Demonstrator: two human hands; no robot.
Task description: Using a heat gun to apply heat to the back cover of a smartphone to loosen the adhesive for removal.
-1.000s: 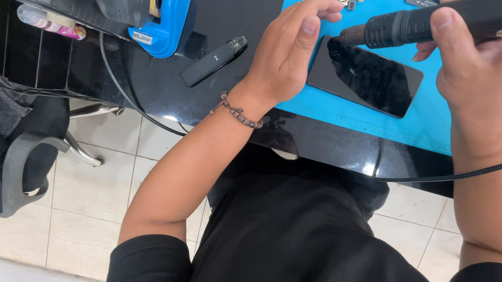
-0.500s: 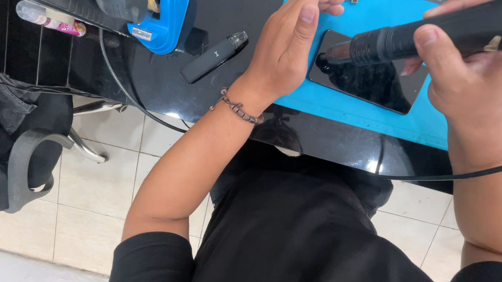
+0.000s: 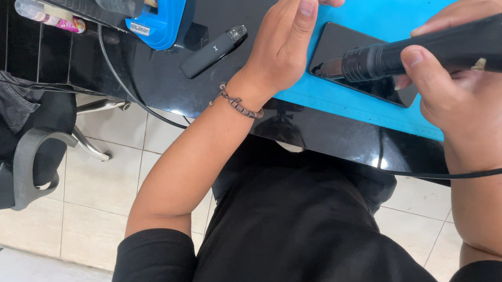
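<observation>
Since the earlier frames the right hand (image 3: 471,88) has brought the black handheld tool (image 3: 450,47) down and left, so its tip now sits over the near left end of the dark phone (image 3: 362,69), touching or just above it, cannot tell which. Right fingers are curled tight around the tool body, thumb pressed on the near side, full grip. Left hand (image 3: 285,40) has stayed about where it was, standing edge-on just left of the phone, fingers nearly straight and together, palm facing the phone, holding nothing; whether it touches the phone's left edge cannot be told. Beaded bracelet (image 3: 239,104) on the left wrist. Phone lies flat, screen side up, on the blue mat (image 3: 352,105), which lies on the glossy black counter (image 3: 164,83). Black cable (image 3: 462,175) runs along the counter's near edge under the right forearm. Left of the left hand, a slim dark pen-shaped device (image 3: 213,51) lies flat on the counter, well apart from the phone. Further left, a blue-cased device (image 3: 165,10) and a small clear tube (image 3: 45,15). Grey chair arm (image 3: 31,166) at lower left over tiled floor (image 3: 103,206).
</observation>
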